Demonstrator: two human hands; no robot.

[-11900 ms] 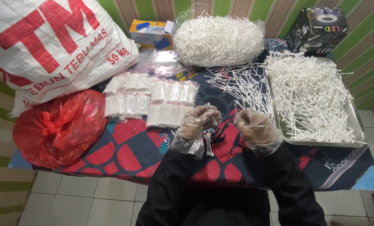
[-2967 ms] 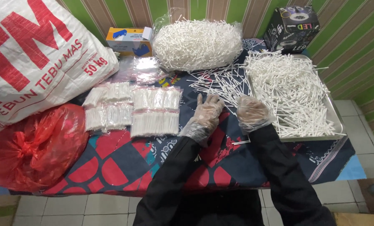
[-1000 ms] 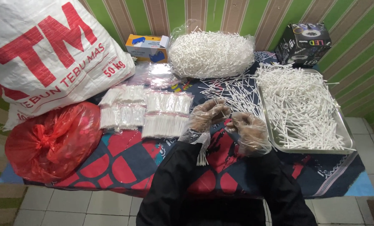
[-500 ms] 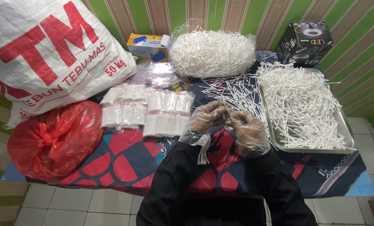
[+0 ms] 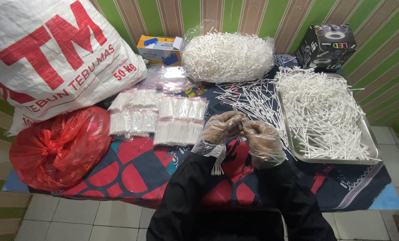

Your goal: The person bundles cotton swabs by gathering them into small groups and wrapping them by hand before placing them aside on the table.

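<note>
Both my hands wear clear plastic gloves and meet over the patterned cloth. My left hand (image 5: 220, 127) pinches a small bundle of white cotton swabs (image 5: 217, 169) that hangs down below the wrist. My right hand (image 5: 262, 139) closes its fingertips on the same bundle, right against the left fingers. Loose swabs (image 5: 253, 99) lie scattered on the cloth just beyond my hands. Filled clear packets of swabs (image 5: 178, 120) lie in rows to the left of my left hand.
A metal tray (image 5: 372, 149) heaped with swabs sits at the right. A big clear bag of swabs (image 5: 228, 56) lies at the back, with a blue-yellow box (image 5: 159, 47) and a black box (image 5: 326, 46). A white sack (image 5: 52, 58) and a red plastic bag (image 5: 59, 145) fill the left.
My hands stay together at the same spot over the cloth; the fingers have shifted slightly on the swab bundle. Three seconds ago they reached further out toward the loose swabs.
</note>
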